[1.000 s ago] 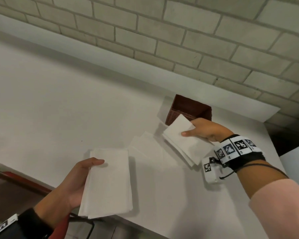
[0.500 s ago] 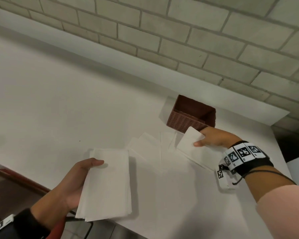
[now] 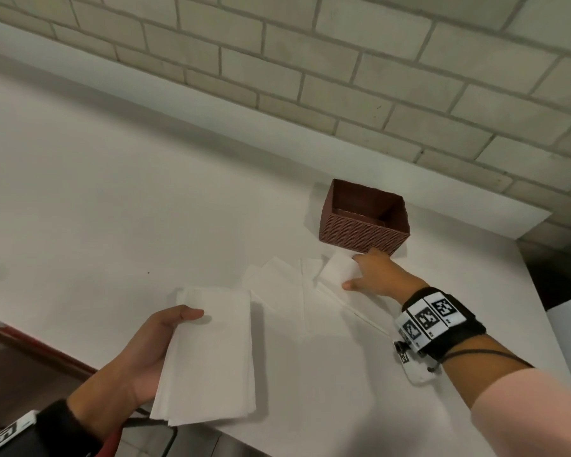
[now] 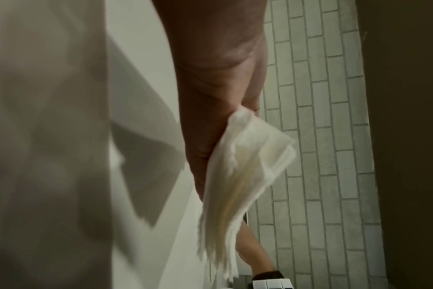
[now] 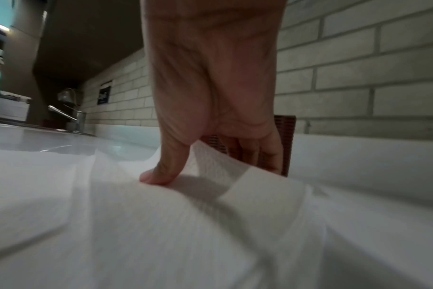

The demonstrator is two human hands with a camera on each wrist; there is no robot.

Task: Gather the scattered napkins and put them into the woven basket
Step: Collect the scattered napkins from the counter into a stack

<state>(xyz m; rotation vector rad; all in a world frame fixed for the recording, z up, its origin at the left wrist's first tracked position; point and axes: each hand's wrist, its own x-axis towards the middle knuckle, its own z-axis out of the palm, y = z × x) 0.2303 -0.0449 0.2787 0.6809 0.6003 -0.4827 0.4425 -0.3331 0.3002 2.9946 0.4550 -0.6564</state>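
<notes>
Gripping a squared stack of thin white paper napkins (image 3: pixel 208 354) in the left hand (image 3: pixel 139 367) over the tabletop's (image 3: pixel 96 209) near edge; pinching loose napkins (image 3: pixel 338 270) with the right hand (image 3: pixel 376 275), just beside the brown ribbed woven basket (image 3: pixel 360 230).

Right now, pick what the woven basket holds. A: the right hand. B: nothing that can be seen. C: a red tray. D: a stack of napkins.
B: the woven basket shows only its bare brown inside, while the left hand holds the napkin stack and the right hand rests on loose napkins on the table.
</notes>
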